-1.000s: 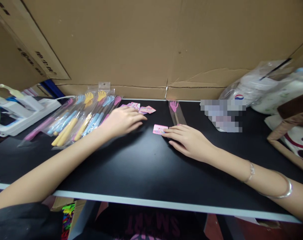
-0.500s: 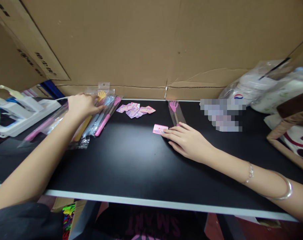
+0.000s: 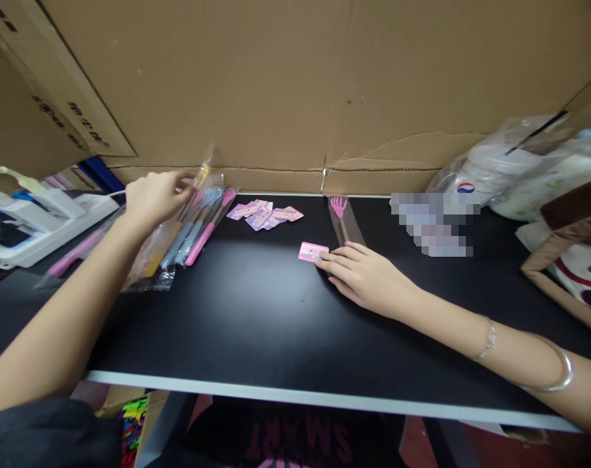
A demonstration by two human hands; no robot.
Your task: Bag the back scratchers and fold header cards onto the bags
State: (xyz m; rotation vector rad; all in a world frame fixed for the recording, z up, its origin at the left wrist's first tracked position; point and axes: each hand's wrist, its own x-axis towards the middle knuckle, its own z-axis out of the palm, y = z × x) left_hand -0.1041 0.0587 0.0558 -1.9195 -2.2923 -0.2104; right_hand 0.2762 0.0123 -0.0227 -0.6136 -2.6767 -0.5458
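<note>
My left hand (image 3: 156, 195) pinches the head end of a yellow back scratcher (image 3: 204, 174) in a clear bag, its claw lifted off the table and its handle slanting down toward the pile. Beside it lie bagged back scratchers with blue handles (image 3: 194, 233) and a pink one (image 3: 201, 244). My right hand (image 3: 366, 273) lies flat, palm down, fingers stretched out. Its fingertips touch a small pink card (image 3: 311, 251), and it covers the lower part of another bagged pink back scratcher (image 3: 339, 208). Several pink and purple cards (image 3: 261, 216) lie spread between the hands.
A white power strip (image 3: 56, 227) with cables stands at the left. Cardboard (image 3: 275, 84) walls the back of the black table (image 3: 256, 325). At the right are a bagged white container (image 3: 490, 162) and a brown-trimmed bag (image 3: 563, 247). A box of colourful pieces (image 3: 134, 422) is below.
My left hand has taken hold of the yellow back scratcher and raised its head end up off the pile. My right hand stays in place on the card.
</note>
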